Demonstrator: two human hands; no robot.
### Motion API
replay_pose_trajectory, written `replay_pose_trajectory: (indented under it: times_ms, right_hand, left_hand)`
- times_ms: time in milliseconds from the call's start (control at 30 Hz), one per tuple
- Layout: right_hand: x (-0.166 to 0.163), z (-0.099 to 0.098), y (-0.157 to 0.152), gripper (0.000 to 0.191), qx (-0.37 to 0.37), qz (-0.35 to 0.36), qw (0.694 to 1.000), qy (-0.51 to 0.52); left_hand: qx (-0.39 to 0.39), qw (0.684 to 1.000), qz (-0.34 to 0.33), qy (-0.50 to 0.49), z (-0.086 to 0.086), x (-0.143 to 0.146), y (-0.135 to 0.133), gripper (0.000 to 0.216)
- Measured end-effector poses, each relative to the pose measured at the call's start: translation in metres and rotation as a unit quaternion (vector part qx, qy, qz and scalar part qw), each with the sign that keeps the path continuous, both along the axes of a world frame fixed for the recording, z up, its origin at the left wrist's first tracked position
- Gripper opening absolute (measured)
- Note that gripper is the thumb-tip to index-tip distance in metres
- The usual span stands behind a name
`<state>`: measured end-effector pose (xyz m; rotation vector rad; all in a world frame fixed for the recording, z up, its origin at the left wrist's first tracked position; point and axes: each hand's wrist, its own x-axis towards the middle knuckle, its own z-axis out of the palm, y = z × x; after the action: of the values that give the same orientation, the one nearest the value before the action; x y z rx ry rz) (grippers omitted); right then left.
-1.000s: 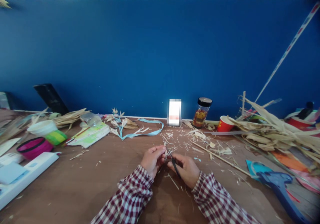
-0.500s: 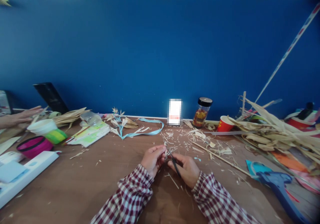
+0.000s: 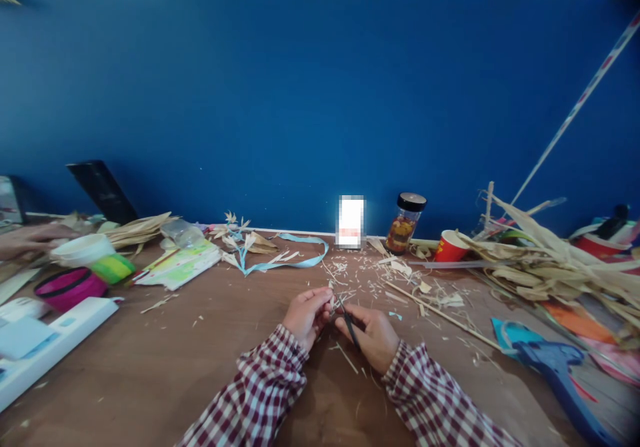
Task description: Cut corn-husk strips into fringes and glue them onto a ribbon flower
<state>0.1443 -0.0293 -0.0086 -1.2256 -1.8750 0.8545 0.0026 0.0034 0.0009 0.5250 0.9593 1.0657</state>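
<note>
My left hand (image 3: 307, 315) is closed in a pinch on a small pale piece of dried husk (image 3: 331, 288), its tip showing above the thumb. My right hand (image 3: 373, 337) is wrapped round dark-handled scissors (image 3: 351, 327), whose blades point up and left to the husk piece. The two hands are close together above the brown table (image 3: 210, 367). Many short pale clippings (image 3: 357, 274) lie scattered just beyond them. Whether the blades touch the piece is too small to tell.
Behind stand a blurred bright phone-like screen (image 3: 351, 224) and a lidded jar (image 3: 404, 224). At right are a red cup (image 3: 449, 247), husks (image 3: 530, 274) and a blue glue gun (image 3: 555, 360). At left lie a blue ribbon (image 3: 310, 260), a power strip (image 3: 65, 340) and another person's hand (image 3: 35, 237).
My hands and the scissors stay nearly in place. At the far left, the other person's hand has shifted slightly lower and further left.
</note>
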Motion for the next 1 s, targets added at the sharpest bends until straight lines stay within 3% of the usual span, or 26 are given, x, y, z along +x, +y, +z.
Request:
replay_pose_trajectory:
  times_ms: [1000]
  right_hand:
    - [0.0002,0.0002,0.0001,0.025,0.000,-0.008,1.000,-0.013]
  left_hand:
    - [0.015,1.000,-0.015,0.006,-0.0017,-0.0045,0.0024,0.007]
